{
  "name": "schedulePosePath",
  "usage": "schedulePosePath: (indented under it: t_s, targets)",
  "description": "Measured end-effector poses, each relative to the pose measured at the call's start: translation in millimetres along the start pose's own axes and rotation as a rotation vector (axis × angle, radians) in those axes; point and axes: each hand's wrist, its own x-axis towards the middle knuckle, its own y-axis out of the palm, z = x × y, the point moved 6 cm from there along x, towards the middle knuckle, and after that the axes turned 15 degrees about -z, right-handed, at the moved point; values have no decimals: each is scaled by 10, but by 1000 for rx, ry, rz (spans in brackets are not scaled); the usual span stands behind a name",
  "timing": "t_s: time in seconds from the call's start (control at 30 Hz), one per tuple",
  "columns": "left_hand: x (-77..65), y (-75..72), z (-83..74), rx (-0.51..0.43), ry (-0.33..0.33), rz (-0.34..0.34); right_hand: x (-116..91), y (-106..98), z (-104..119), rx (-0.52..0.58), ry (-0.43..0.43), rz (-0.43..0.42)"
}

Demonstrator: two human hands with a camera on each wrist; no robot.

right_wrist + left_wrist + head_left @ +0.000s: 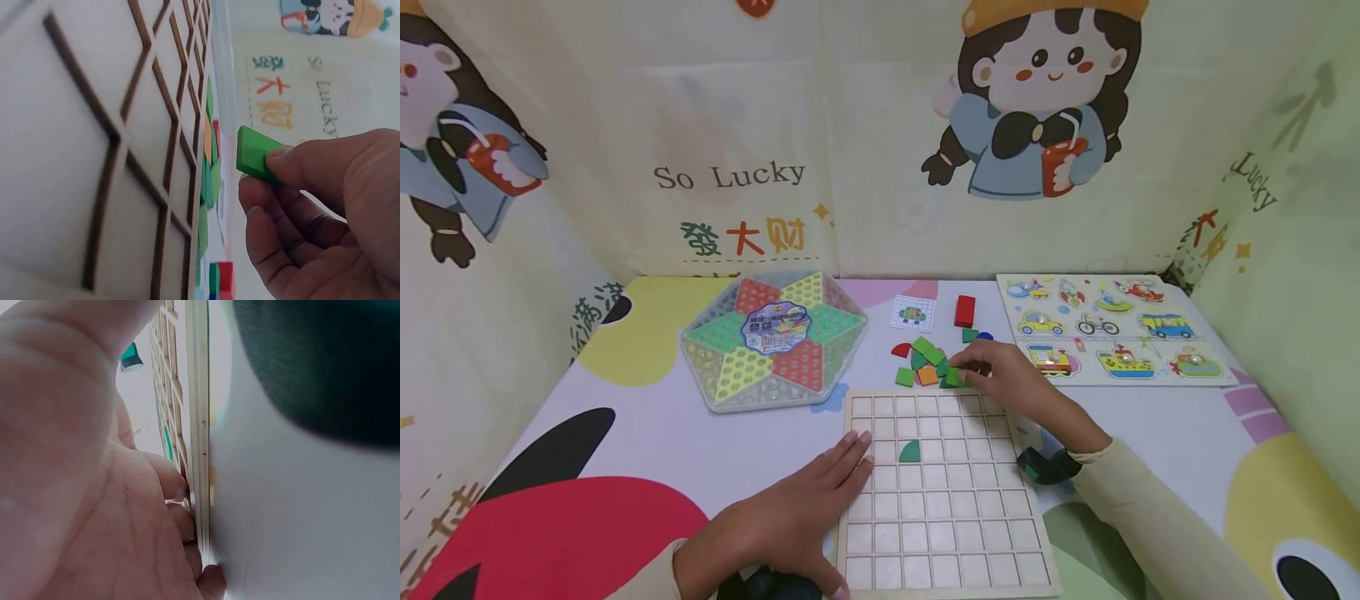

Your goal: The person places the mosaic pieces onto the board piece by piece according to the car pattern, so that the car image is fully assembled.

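In the right wrist view, a light green square tile [255,152] is pinched between the thumb and index finger of my right hand [1007,377]. That hand is just past the far edge of a wooden grid board [940,533], beside a small heap of green and orange tiles [928,377]. A dark green quarter-round tile [911,452] lies in one cell of the board, toward its upper left. My left hand [797,508] rests along the board's left edge, fingertips on the rim and thumb near the bottom corner.
Behind the board lie a patterned card [912,314] and a red block [965,311]. To the left is a hexagonal box [775,392] with a coloured star; at the back right, a picture puzzle board [1120,330]. A printed cloth covers the table.
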Motion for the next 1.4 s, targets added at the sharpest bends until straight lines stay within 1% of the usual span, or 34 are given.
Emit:
schedulePosePath:
  t_s: [0.17, 0.33, 0.5, 0.63, 0.83, 0.97, 1.07, 1.2, 1.4]
  targets:
    - [10, 23, 4, 4, 1, 4, -85, 61, 107, 37, -31, 49]
    - [17, 28, 15, 9, -14, 12, -159, 116, 201, 67, -53, 83]
    - [16, 24, 19, 9, -16, 16, -235, 153, 266, 124, -73, 125]
    - [11, 24, 19, 13, -12, 12, -287, 171, 306, 143, -64, 141]
    - [5, 20, 20, 16, -18, 14, -373, 213, 389, 136, -34, 167]
    - [4, 20, 23, 18, -19, 14, -406, 252, 417, 153, -52, 184]
    - [2, 19, 18, 23, -14, 13, -442, 288, 429, 173, -58, 216]
    - [-1, 13, 14, 27, -9, 12, -481, 328, 435, 196, -42, 249]
    - [-1, 11, 11, 22, 0, 3, -528, 355, 452, 170, -49, 258]
